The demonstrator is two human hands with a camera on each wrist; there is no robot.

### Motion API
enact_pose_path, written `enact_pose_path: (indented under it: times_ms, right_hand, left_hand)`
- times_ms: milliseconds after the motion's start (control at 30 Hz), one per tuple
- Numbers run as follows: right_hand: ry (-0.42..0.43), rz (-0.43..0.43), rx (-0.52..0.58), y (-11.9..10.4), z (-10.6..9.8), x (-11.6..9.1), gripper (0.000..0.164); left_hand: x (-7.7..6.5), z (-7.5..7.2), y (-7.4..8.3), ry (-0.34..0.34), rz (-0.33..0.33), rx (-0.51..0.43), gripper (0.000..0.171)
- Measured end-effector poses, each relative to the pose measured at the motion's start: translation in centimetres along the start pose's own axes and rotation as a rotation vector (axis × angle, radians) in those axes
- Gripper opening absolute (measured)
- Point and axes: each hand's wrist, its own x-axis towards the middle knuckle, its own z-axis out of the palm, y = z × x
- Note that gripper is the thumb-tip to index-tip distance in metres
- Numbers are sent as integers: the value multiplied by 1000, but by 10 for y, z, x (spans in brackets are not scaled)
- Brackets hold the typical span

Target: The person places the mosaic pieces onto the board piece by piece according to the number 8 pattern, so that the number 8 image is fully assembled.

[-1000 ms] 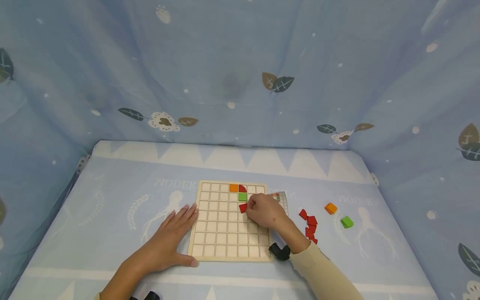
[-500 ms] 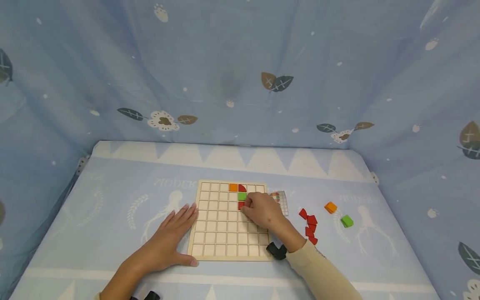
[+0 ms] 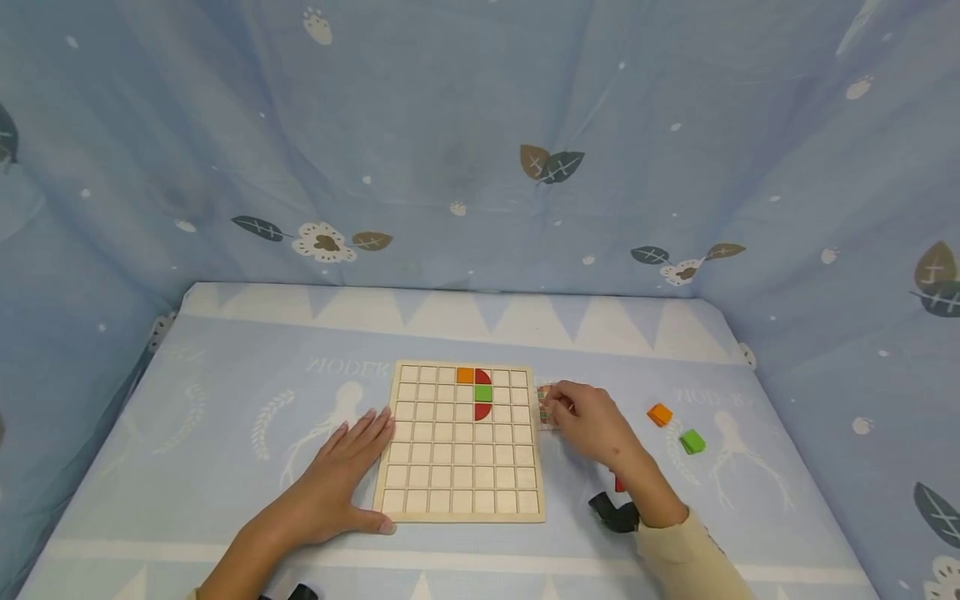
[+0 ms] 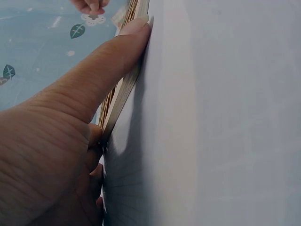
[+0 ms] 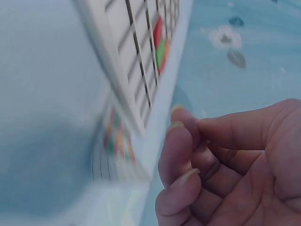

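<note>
Presumably to steady the grid board [image 3: 462, 454] on the desk [image 3: 217, 400], the left hand [image 3: 330, 483] lies outstretched along its left edge; four tiles [image 3: 483, 393] occupy far cells. The right hand [image 3: 592, 421], curled around nothing visible, hovers near the pattern card [image 5: 117, 146].

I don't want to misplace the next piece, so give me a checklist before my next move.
1. Left hand against the edge of the board: ok.
2. Lower red piece on the board within its square: ok.
3. Right hand free: ok, no piece visible in its grip.
4. Pattern card readable: not ok, blurred or partly covered.
5. Count of loose red pieces: cannot tell, only a small part shows.
</note>
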Motion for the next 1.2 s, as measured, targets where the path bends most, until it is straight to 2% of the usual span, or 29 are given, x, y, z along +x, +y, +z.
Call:
enact_pose_path:
  times_ms: [300,533,733,900,1100,1200]
  right_hand:
    - [41,93,-19,33,-49,-33,24]
    - [99,134,-100,67,-69,-47,26]
    - [96,181,-131,97,-86,-56,29]
    - [101,264,-197,120,-95,-66,37]
    - [12,355,-235,137,-95,-72,52]
    - [-2,395,-249,141,-90,-72,55]
  left_hand:
    - [-2,1,0,11,-4,-1,129]
    - [-2,1,-1,11,5,22,128]
    - [0,2,-1,4,-4,15,129]
    - [0,2,-2,2,-6,11,130]
    - [0,2,-3,5,1,15,129]
    - [1,2,-2,8,7,17,129]
